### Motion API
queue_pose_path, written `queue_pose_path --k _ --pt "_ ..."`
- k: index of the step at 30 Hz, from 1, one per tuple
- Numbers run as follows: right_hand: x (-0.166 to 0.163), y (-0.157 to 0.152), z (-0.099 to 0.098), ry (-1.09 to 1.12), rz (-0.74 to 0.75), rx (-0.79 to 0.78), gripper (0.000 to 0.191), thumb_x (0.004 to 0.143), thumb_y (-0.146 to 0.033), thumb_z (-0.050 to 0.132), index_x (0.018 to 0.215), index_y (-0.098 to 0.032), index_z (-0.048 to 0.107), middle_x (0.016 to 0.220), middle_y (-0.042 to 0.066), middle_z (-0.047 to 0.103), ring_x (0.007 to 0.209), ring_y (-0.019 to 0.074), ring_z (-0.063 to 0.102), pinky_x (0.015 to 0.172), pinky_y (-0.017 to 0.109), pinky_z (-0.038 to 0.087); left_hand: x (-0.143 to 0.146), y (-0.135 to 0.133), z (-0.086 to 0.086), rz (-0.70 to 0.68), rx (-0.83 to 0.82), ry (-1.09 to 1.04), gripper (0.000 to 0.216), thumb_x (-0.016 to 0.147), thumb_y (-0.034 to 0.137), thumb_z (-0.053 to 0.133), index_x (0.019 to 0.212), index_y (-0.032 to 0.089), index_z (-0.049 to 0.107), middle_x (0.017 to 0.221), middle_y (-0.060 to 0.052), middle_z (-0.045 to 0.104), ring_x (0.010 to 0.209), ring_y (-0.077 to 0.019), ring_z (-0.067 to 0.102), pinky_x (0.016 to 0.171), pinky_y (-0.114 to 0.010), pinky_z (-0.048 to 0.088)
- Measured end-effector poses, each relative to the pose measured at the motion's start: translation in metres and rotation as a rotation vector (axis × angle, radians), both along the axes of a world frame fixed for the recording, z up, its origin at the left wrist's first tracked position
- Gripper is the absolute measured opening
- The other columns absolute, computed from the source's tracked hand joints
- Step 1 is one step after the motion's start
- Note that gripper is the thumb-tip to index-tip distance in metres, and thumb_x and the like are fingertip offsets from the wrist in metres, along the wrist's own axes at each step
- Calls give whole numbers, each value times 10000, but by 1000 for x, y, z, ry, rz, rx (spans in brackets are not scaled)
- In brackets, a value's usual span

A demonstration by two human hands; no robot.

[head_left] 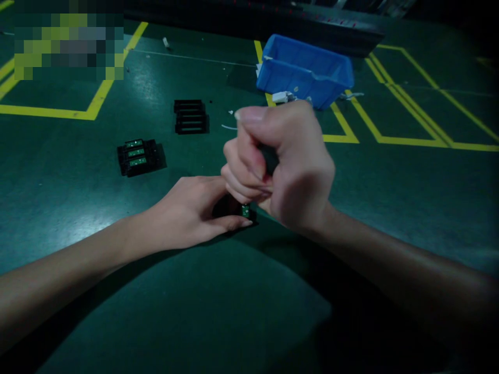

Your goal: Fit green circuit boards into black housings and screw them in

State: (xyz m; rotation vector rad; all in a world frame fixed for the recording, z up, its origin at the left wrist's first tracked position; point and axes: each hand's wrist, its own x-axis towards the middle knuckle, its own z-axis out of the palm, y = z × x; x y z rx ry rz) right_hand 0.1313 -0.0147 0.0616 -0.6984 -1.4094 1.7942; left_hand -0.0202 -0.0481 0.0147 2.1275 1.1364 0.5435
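My left hand [195, 210] rests on the green surface with fingers and thumb closed around a small black part [234, 209] that carries a green circuit chip [245, 211]. My right hand [280, 163] is a fist around a dark tool handle [268, 158], held upright directly above that part. The tool's tip is hidden behind my fingers. A group of black parts with green chips [137, 156] lies to the left. A second stack of plain black parts [190, 116] lies beyond it.
A blue plastic bin [306, 70] stands at the back, with small white pieces [283, 96] at its front. Yellow lines [409, 114] mark the green surface. A dark machine edge [296, 23] runs along the far side.
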Motion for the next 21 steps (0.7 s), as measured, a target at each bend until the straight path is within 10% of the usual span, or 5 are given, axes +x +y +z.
queue_pose_path --k 21 --pt "12 11 -7 312 -7 -106 498 991 -184 317 496 -200 370 399 -52 253 328 83 182 337 203 217 1 2 -3 -30 39 60 339 900 435 668 1146 205 633 934 25 700 762 -139 627 654 -257 404"
